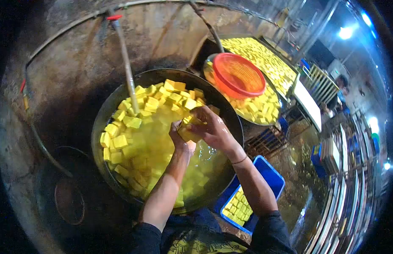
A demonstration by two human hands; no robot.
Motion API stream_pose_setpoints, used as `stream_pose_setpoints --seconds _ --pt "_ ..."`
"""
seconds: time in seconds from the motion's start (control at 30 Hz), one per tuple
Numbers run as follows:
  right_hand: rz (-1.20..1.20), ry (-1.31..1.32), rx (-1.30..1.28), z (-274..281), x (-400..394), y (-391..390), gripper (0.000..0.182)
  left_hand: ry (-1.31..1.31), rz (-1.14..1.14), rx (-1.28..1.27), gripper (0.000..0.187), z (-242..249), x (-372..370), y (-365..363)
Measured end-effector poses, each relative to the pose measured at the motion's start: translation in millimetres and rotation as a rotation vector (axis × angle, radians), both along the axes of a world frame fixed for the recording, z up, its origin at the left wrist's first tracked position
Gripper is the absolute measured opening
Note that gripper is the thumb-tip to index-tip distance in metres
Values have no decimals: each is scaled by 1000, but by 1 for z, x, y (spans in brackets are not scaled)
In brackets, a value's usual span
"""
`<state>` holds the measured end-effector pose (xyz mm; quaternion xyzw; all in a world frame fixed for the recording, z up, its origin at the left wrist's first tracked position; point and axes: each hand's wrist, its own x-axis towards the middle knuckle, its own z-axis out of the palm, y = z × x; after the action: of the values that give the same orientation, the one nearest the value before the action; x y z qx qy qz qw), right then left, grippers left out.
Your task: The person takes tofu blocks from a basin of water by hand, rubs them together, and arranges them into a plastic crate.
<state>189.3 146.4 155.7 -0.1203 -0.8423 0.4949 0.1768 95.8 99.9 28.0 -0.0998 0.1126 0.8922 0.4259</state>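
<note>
A large dark round pan point(104, 106) holds cloudy yellow liquid and many yellow tofu blocks point(132, 122), heaped toward its far and left sides. Above the liquid, my left hand point(181, 139) and my right hand point(214, 130) come together around yellow tofu point(189, 133). My left fingers close on it from the left and below, my right fingers from the right and above. How many blocks are between them is partly hidden by the fingers. Both hands look wet.
An orange-red plastic basket point(239, 76) rests over a second vat of tofu point(264, 108). Behind it lies a wide tray of tofu point(264, 57). A blue crate point(270, 173) with tofu stands at my right. A pipe point(126, 67) reaches down into the pan. Another person point(341, 95) is far right.
</note>
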Motion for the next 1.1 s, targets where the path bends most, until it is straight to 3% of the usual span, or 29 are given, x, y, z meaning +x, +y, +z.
stream_pose_setpoints --seconds 0.03,0.07,0.1,0.17,0.2,0.3,0.33,0.37,0.43,0.47,0.5,0.57,0.63,0.7,0.77,0.83,0.9,0.93,0.97,1.03,1.07,1.1 --pt "-69 33 312 0 7 5 60 -20 -24 -37 27 11 12 5" --pt "-147 97 403 -1 17 10 67 107 -21 3 28 21 26 9" --pt "-181 109 363 1 27 20 88 112 -49 -4 28 38 40 12" --pt "-287 -31 382 6 61 37 109 131 -236 -67 29 65 67 25" --pt "-203 -151 170 10 79 51 120 236 -262 -91 31 65 81 42" --pt "87 95 -474 14 151 77 102 312 -157 -160 38 70 150 101" --pt "54 173 -525 15 180 80 88 377 -343 -146 41 75 172 112" --pt "-55 186 -629 14 217 85 78 646 -335 -281 47 74 201 124" --pt "-264 450 -810 -17 274 94 74 1175 -279 -633 64 68 260 152" --pt "-389 490 -895 -55 312 106 73 1278 -328 -732 66 57 294 162" --pt "-368 589 -965 -78 335 115 70 1382 -371 -830 69 46 323 169" --pt "-436 790 -1090 -139 365 126 64 1338 -591 -884 71 24 350 175" --pt "-539 894 -1234 -212 389 138 58 1344 -494 -685 67 5 348 180" --pt "-668 836 -1307 -289 407 157 43 1130 -556 -432 49 -4 329 181" --pt "-923 628 -1292 -364 427 174 37 1059 -561 -373 37 26 303 171" --pt "-1135 330 -1131 -382 420 199 32 1208 -486 -444 34 40 277 166" --pt "-1153 -30 -809 -422 410 227 54 1276 -413 -485 36 42 253 160" --pt "-1366 -578 -312 -467 404 238 81 1257 -370 -498 37 44 246 158" --pt "-1455 -747 -154 -465 379 238 95 1203 -344 -468 35 48 238 155" --pt "-1522 -1076 -72 -501 342 223 91 1238 -272 -473 38 55 226 148" --pt "-1406 -1190 -186 -505 342 211 87 1248 -221 -487 41 59 221 144" --pt "-1491 -1086 -147 -529 347 205 84 1250 -206 -504 41 65 211 141"
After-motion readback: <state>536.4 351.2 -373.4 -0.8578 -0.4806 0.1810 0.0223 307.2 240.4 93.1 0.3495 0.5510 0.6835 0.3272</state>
